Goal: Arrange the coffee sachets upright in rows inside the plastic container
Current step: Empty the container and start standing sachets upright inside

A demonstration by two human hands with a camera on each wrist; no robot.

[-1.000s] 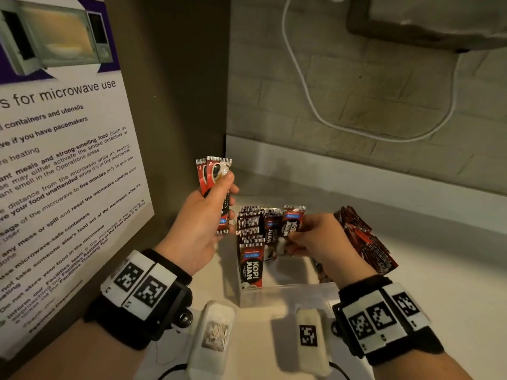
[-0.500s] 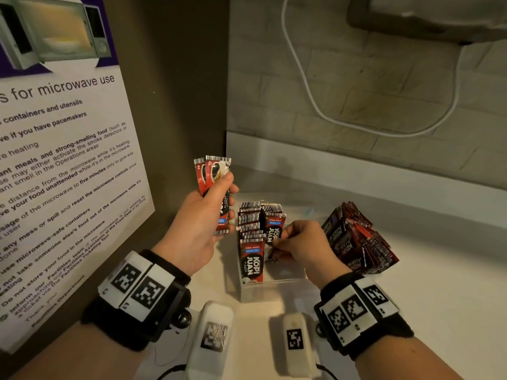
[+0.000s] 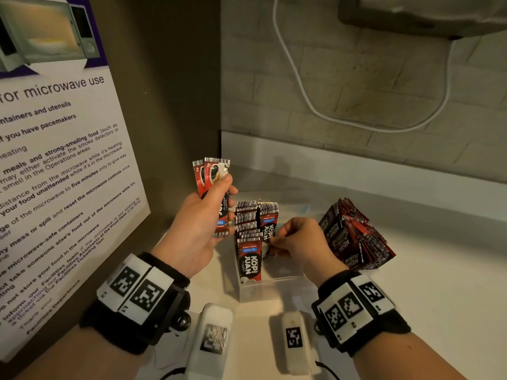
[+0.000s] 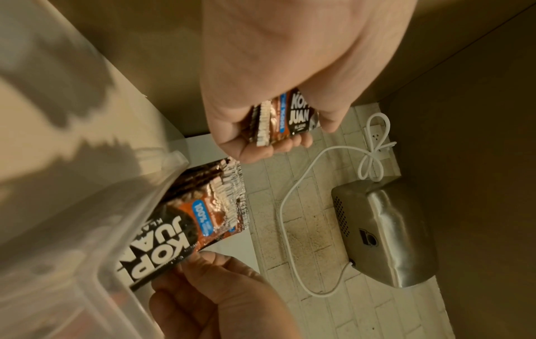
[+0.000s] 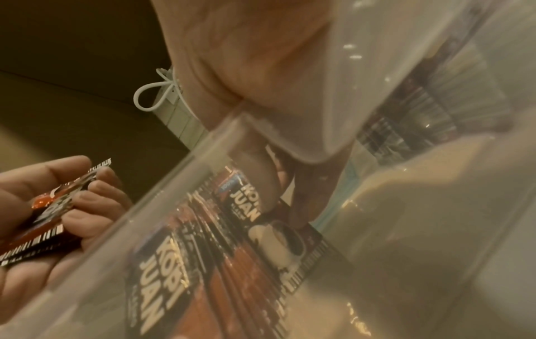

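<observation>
A clear plastic container [image 3: 274, 293] stands on the white counter with a row of upright Kopi Juan sachets [image 3: 248, 242] along its left side. My right hand [image 3: 274, 239] reaches into the container and pinches one sachet [image 3: 268, 229] beside that row; through the wall its fingers [image 5: 301, 206] show low on that sachet [image 5: 246, 204]. My left hand [image 3: 223, 196] hovers left of the container and grips a few sachets [image 3: 212, 174] upright, also seen as held sachets [image 4: 285, 119]. A loose pile of sachets [image 3: 354, 237] lies right of the container.
A microwave notice poster [image 3: 55, 160] covers the left wall close to my left arm. Two white tagged devices [image 3: 211, 338] [image 3: 295, 338] lie at the counter's front. A white cable [image 3: 301, 91] hangs on the brick wall under a metal appliance [image 3: 425, 15].
My right hand has lowered its sachet from above the row down into the container. My left hand has kept its sachets in about the same place.
</observation>
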